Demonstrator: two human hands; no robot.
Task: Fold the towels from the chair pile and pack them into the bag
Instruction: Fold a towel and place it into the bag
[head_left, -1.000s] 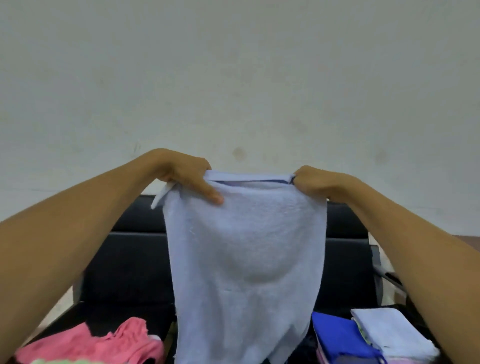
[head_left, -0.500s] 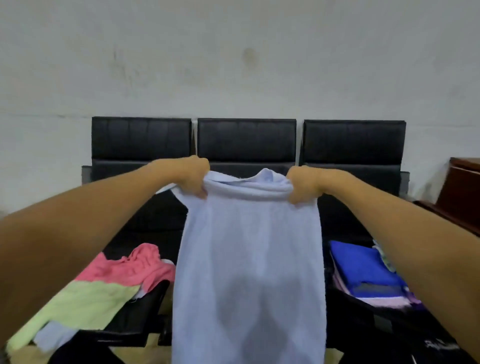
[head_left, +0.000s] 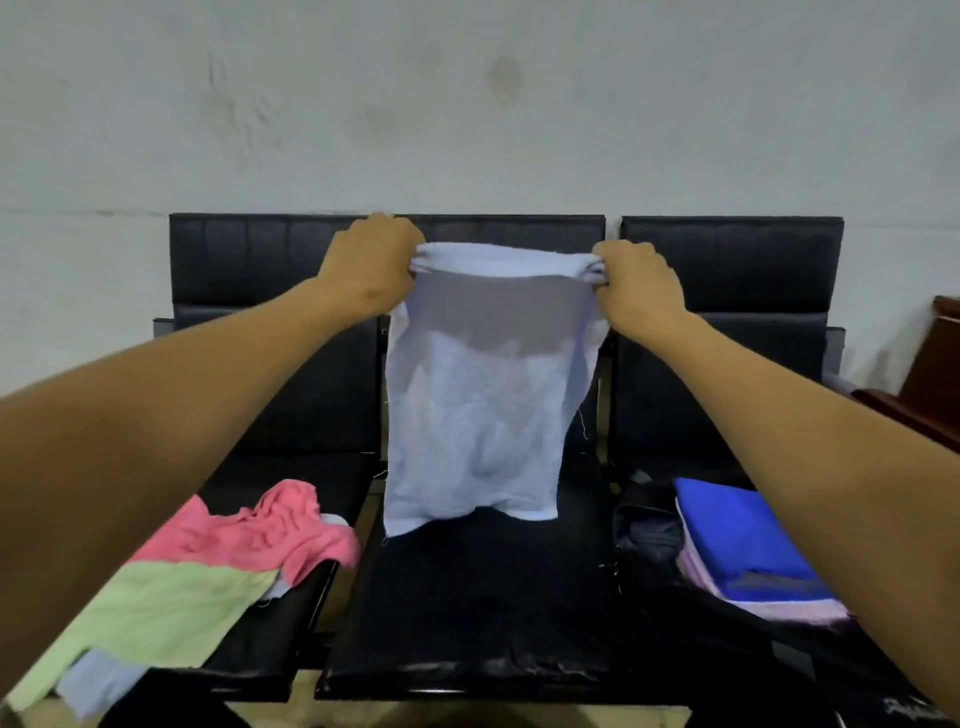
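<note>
Pale blue towel (head_left: 475, 415) hanging, top corners pinched, left hand (head_left: 371, 265) & right hand (head_left: 636, 283)

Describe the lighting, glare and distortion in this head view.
Head view: dim, flat light; the pale blue towel shows a darker band near its top, glare streaks the middle seat's front edge, and wide-angle stretch enlarges both forearms near the frame edges.

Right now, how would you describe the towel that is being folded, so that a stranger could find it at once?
Look at the row of three black chairs against the wall. Over the middle seat, the left hand and right hand grip the top corners of a pale blue towel. It alone hangs in the air; the pink towel, green towel and dark blue towel lie on the seats.
</note>
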